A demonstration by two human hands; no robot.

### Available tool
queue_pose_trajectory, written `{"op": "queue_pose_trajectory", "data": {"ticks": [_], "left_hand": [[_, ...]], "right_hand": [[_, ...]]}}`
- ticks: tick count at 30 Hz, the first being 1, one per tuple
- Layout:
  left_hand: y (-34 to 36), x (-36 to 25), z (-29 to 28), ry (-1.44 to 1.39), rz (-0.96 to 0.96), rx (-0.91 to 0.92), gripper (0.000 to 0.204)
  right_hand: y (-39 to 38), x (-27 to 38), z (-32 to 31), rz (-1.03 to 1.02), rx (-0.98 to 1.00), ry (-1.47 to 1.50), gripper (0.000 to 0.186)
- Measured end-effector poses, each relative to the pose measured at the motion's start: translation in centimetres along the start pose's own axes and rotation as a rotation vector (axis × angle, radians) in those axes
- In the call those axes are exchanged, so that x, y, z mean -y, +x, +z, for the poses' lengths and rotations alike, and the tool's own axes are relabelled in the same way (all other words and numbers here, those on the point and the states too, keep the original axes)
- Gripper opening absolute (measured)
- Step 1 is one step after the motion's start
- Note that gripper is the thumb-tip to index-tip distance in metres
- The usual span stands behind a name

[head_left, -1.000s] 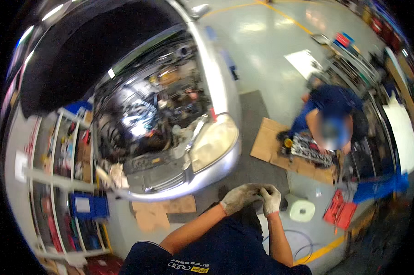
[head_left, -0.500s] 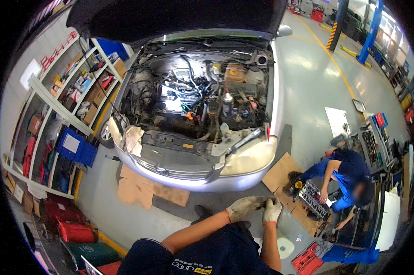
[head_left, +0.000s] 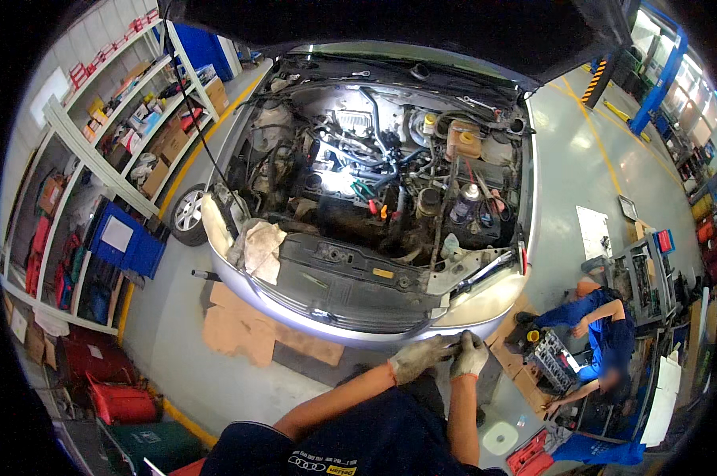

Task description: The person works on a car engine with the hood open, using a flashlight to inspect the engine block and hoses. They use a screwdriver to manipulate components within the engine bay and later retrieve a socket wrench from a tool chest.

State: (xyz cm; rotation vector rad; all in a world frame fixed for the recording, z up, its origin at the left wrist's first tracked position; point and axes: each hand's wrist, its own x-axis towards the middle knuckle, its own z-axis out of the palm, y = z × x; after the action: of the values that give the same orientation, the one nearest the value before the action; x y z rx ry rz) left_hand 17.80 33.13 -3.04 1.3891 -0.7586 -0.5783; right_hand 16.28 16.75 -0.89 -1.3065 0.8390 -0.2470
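Both my hands wear pale, dirty work gloves and meet in front of the car's headlight. My left hand is closed, its fingertips reaching toward the other hand. With curled fingers, my right hand touches it; something small and dark may sit between the fingers, but I cannot make it out. Beyond them lies the open engine bay of a silver car, lit by a bright lamp. A spray can stands in the bay, pliers with green handles lie left of it, and a crumpled cloth rests on the front edge.
The raised hood hangs over the bay. To the right, a co-worker crouches by a cylinder head on cardboard. Shelves line the left side, with a red bag near them. A red tool case lies at lower right.
The car now appears larger and farther right, with the hood covering more of the top. My hands stay together. The co-worker's upper arm has drawn back from the cylinder head.
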Motion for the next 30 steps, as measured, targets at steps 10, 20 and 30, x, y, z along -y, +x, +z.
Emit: {"op": "queue_pose_trajectory", "data": {"ticks": [10,20,30], "left_hand": [[-5.7,-5.0,-11.8,-2.662,-0.012,-0.462,0.065],[-10.9,-6.9,-20.8,-0.499,-0.192,-0.971,0.060],[-7.7,-4.3,-35.7,-0.542,-0.531,-0.826,0.048]], "right_hand": [[1.8,4.3,13.4,-0.173,0.738,-0.278,0.027],[-1.8,2.9,30.5,-0.300,1.057,-0.594,0.029],[1.5,1.1,37.7,-0.204,0.630,-0.589,0.024]]}}
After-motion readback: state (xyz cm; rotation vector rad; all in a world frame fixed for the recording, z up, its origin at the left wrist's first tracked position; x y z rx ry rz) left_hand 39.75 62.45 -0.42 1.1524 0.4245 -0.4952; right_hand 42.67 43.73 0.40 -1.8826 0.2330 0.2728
